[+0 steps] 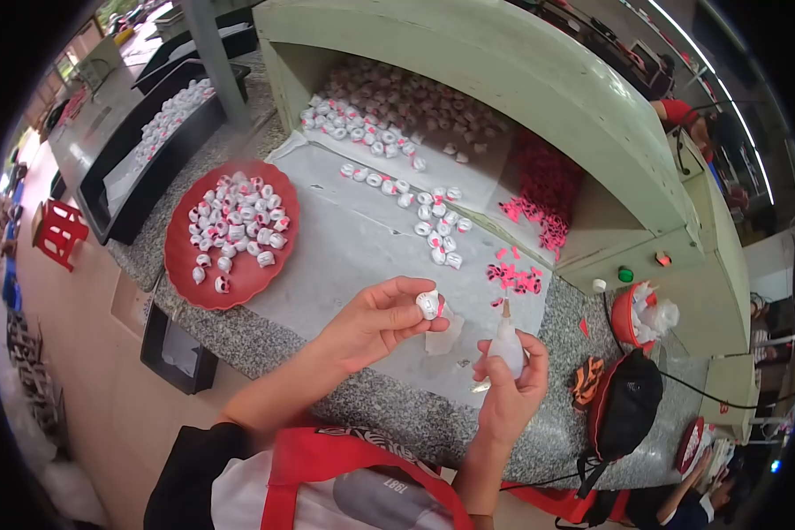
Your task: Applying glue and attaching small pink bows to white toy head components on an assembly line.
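Note:
Between the thumb and fingers of my left hand (382,314) is a small white figure head (428,306) with a touch of pink on it. My right hand (514,382) grips a white squeeze bottle (506,347), its narrow brownish tip pointing up and away from me. The two hands are apart, above the paper-covered worktop. Just beyond the bottle tip lies a loose pile of small pink pieces (514,279). Several more white heads (437,231) stand in short rows farther off on the paper (327,256).
At the left a red round tray (178,256) holds many white heads. A pale green booth (468,53) arches over the back, with heaps of heads and pink pieces inside. Black bins (106,199) stand far left. A red cup (621,320) and black bag (627,406) are at right.

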Demonstrator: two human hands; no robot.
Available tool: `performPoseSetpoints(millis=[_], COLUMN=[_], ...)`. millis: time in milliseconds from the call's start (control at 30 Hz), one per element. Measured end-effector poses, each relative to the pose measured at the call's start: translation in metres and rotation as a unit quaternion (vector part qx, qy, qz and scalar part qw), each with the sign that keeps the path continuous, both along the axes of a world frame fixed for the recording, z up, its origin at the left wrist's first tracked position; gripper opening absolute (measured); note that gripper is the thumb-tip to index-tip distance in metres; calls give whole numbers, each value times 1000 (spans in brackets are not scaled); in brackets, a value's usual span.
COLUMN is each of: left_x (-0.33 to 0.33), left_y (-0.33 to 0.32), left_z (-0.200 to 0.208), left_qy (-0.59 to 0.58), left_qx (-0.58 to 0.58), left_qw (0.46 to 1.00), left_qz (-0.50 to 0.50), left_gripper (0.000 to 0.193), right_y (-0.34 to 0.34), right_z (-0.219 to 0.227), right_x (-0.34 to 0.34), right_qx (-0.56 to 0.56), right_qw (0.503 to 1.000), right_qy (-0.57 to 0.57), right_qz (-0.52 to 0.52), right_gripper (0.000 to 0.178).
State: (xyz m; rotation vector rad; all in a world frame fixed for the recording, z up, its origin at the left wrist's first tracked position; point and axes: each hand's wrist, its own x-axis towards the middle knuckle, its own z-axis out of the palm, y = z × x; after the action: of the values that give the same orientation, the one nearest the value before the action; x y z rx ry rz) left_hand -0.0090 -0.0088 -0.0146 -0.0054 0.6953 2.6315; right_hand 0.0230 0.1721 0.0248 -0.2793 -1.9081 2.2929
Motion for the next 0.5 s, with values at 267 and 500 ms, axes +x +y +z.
performPoseSetpoints(millis=[267, 500], left_x=[15, 18], left_y=[17, 14], left_z=[12, 7], left_qy=[95, 229], left_qx=[-156, -253], left_qw=[981, 927], left_qz=[69, 156], left_gripper=[28, 24], right_y=[-13, -11], right_z=[17, 13], right_x=[29, 25], right_qx=[174, 290], right_qw=[968, 915], right_qy=[165, 279], right_qz=[-76, -4], right_gripper=[28, 22])
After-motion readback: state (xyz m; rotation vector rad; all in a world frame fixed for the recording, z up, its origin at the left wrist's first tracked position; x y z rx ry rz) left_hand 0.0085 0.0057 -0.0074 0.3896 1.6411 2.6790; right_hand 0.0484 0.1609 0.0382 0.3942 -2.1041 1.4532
